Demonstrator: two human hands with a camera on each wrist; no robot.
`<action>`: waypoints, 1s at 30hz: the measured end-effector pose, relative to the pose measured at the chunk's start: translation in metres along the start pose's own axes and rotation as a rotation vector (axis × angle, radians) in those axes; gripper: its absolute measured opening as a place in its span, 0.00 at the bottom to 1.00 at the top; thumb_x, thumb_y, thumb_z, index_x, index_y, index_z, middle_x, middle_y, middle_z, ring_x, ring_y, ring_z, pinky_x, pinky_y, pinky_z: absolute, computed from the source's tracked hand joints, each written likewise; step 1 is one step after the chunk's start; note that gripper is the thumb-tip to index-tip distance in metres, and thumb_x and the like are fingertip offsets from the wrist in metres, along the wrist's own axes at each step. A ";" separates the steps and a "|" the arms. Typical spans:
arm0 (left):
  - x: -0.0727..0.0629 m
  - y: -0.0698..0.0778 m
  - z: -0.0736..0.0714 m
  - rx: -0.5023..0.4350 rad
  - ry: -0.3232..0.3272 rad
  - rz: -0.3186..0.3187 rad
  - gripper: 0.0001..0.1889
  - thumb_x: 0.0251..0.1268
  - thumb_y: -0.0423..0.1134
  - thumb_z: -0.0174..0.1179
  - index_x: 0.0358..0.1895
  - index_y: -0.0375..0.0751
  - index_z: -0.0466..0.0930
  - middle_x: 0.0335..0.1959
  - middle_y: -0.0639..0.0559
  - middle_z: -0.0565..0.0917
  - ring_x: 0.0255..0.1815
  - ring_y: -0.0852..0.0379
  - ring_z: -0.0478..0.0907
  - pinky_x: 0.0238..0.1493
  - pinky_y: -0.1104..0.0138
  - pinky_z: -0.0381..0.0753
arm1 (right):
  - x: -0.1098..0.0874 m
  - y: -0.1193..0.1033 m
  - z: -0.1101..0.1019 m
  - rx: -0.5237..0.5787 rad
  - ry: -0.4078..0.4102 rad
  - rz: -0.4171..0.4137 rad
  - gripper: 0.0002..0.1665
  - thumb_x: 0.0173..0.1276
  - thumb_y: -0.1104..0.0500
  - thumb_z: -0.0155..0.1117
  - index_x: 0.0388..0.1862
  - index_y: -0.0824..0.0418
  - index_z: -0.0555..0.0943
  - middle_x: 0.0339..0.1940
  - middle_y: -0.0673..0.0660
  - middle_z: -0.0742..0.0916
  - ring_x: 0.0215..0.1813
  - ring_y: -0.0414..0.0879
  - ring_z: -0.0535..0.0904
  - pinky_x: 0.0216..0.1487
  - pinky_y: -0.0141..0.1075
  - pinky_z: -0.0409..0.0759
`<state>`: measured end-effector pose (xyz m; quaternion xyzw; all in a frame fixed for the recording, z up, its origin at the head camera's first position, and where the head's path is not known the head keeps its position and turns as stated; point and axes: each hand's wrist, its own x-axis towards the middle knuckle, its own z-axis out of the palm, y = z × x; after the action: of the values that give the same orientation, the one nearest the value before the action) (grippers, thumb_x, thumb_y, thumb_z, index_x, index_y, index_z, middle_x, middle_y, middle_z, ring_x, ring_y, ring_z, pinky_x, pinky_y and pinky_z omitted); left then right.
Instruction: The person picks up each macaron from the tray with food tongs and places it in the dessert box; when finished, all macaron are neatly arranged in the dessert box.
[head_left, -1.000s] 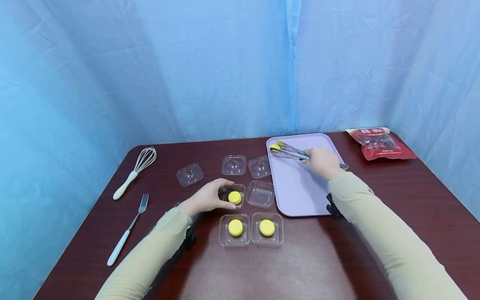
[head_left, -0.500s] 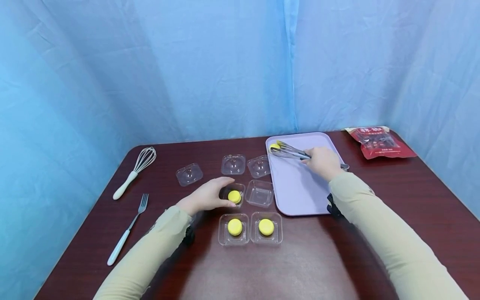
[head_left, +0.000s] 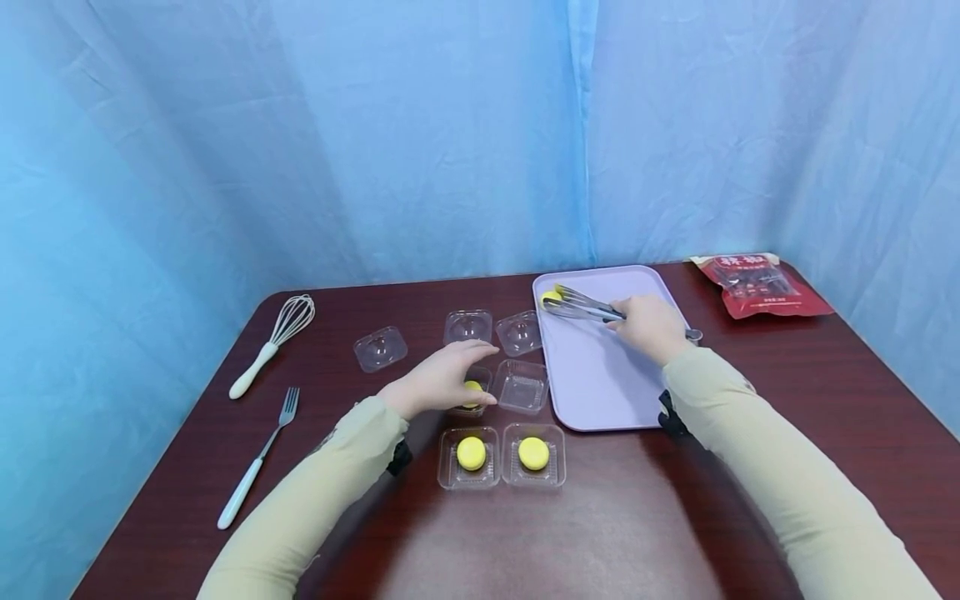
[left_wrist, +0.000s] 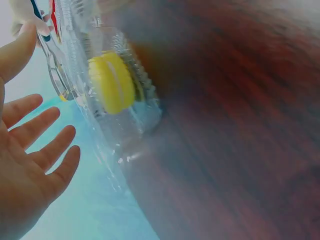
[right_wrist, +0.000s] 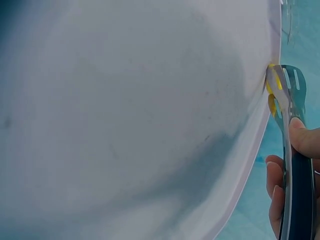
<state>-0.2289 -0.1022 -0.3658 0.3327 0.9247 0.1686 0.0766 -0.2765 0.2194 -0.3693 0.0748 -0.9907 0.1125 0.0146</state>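
Observation:
My left hand (head_left: 438, 379) hovers with spread, straight fingers over a clear plastic box base that holds a yellow macaron (head_left: 472, 395); the hand partly covers both. In the left wrist view, that macaron (left_wrist: 111, 82) sits in its clear base (left_wrist: 147, 117), apart from the fingers. My right hand (head_left: 651, 327) grips metal tongs (head_left: 588, 307) with dark handles above the lilac tray (head_left: 600, 392). The tongs' tips lie around a yellow macaron (head_left: 550, 298) at the tray's far left corner. In the right wrist view, the tongs (right_wrist: 301, 185) partly hide this macaron.
Two clear bases (head_left: 468, 483) with macarons stand in front, and a base without one (head_left: 521, 386) is beside the tray. Three clear lids (head_left: 379, 348) lie behind. A whisk (head_left: 272, 346) and fork (head_left: 258, 458) are at left, a red packet (head_left: 772, 300) at back right.
My left hand has lifted off the base with the macaron and shifted right and away, its fingers straighter. The right hand and tongs have hardly moved.

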 end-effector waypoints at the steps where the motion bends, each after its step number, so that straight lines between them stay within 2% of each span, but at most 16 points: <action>1: 0.002 0.002 0.000 0.001 -0.011 0.000 0.39 0.53 0.51 0.69 0.68 0.40 0.66 0.68 0.44 0.68 0.70 0.48 0.63 0.70 0.57 0.63 | 0.000 0.001 0.000 0.000 0.001 -0.001 0.23 0.63 0.54 0.65 0.56 0.61 0.80 0.45 0.66 0.85 0.36 0.55 0.77 0.37 0.51 0.77; 7: 0.013 0.009 0.000 0.011 -0.068 0.031 0.39 0.53 0.49 0.69 0.68 0.38 0.66 0.68 0.44 0.68 0.70 0.48 0.63 0.70 0.56 0.62 | -0.005 0.000 -0.003 0.026 0.003 0.007 0.25 0.63 0.53 0.65 0.58 0.62 0.79 0.49 0.68 0.84 0.39 0.57 0.79 0.38 0.52 0.78; 10: 0.017 0.010 0.001 0.034 -0.090 0.048 0.39 0.54 0.49 0.69 0.68 0.38 0.66 0.68 0.44 0.68 0.71 0.48 0.62 0.72 0.56 0.58 | -0.007 0.000 -0.006 0.041 -0.009 0.025 0.27 0.64 0.52 0.64 0.60 0.61 0.77 0.52 0.68 0.83 0.41 0.58 0.79 0.38 0.53 0.78; 14: 0.019 0.012 0.003 0.054 -0.116 0.037 0.39 0.54 0.50 0.68 0.68 0.39 0.65 0.69 0.45 0.67 0.71 0.50 0.61 0.74 0.55 0.53 | -0.009 0.002 -0.009 0.053 -0.008 0.040 0.29 0.64 0.51 0.64 0.62 0.60 0.75 0.53 0.70 0.81 0.41 0.60 0.79 0.36 0.54 0.77; 18: 0.021 0.013 0.004 0.067 -0.139 0.028 0.39 0.55 0.51 0.67 0.69 0.41 0.64 0.69 0.46 0.67 0.71 0.50 0.61 0.74 0.56 0.52 | -0.011 0.005 -0.011 0.056 0.018 0.037 0.30 0.63 0.50 0.64 0.62 0.59 0.75 0.52 0.71 0.82 0.38 0.61 0.79 0.31 0.52 0.77; 23: 0.023 0.012 0.006 0.070 -0.165 0.038 0.39 0.56 0.51 0.67 0.69 0.40 0.64 0.69 0.46 0.67 0.71 0.50 0.61 0.75 0.56 0.51 | -0.017 0.006 -0.013 0.072 0.042 0.015 0.30 0.62 0.51 0.65 0.62 0.58 0.75 0.49 0.72 0.83 0.31 0.56 0.77 0.24 0.46 0.74; 26: 0.024 0.012 0.008 0.072 -0.173 0.032 0.39 0.56 0.51 0.67 0.69 0.41 0.64 0.69 0.46 0.67 0.71 0.50 0.61 0.74 0.56 0.52 | -0.021 0.007 -0.015 0.084 0.065 -0.009 0.29 0.62 0.51 0.65 0.62 0.58 0.76 0.45 0.72 0.84 0.28 0.54 0.75 0.22 0.43 0.71; 30: 0.024 0.012 0.010 0.072 -0.178 0.015 0.38 0.56 0.51 0.66 0.69 0.42 0.63 0.69 0.47 0.66 0.71 0.50 0.61 0.73 0.57 0.56 | -0.026 0.008 -0.014 0.093 0.098 -0.026 0.28 0.62 0.51 0.66 0.61 0.57 0.77 0.44 0.72 0.84 0.27 0.55 0.75 0.21 0.44 0.70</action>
<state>-0.2379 -0.0760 -0.3711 0.3557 0.9172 0.1057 0.1452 -0.2517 0.2339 -0.3582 0.0828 -0.9815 0.1617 0.0612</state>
